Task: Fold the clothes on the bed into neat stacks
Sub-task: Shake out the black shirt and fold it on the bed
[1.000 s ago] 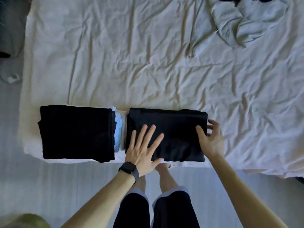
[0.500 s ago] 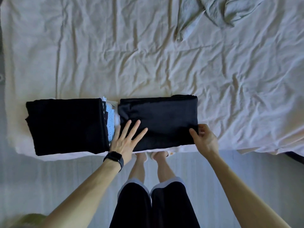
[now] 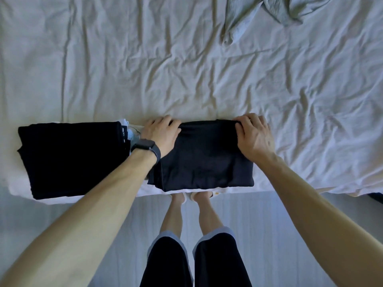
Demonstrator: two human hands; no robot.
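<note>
**user1:** Black folded garment sitting right at the near edge of the bed, roughly centre. Lying flat, near edge almost at the mattress lip.

**user2:** Yep. Left hand on its far left corner, right hand on its far right corner. Both palm down.

**user1:** Fingers of the right curled over the far edge, pinching the fabric there. Same deal on the left, fingers bent down at the far edge, gripping cloth as far as can be seen. Thumbs hidden though, so can't tell how deep either grip goes.

**user2:** Dark watch strapped on the left wrist. Bare forearms reaching in from the near side.

**user1:** And just left of the garment: black stack of folded clothes, also at the near edge. Bit of pale blue and white cloth poking out at its far right corner, right beside the left hand. Touching the wrist or not, can't say.

**user2:** Far right, up near the top: crumpled grey garment, unfolded, well apart from both piles.

**user1:** Wrinkled off-white sheet everywhere else. Bare legs and dark shorts with a pale hem below the bed edge, feet tucked close to the mattress, pale floor underneath.
</note>
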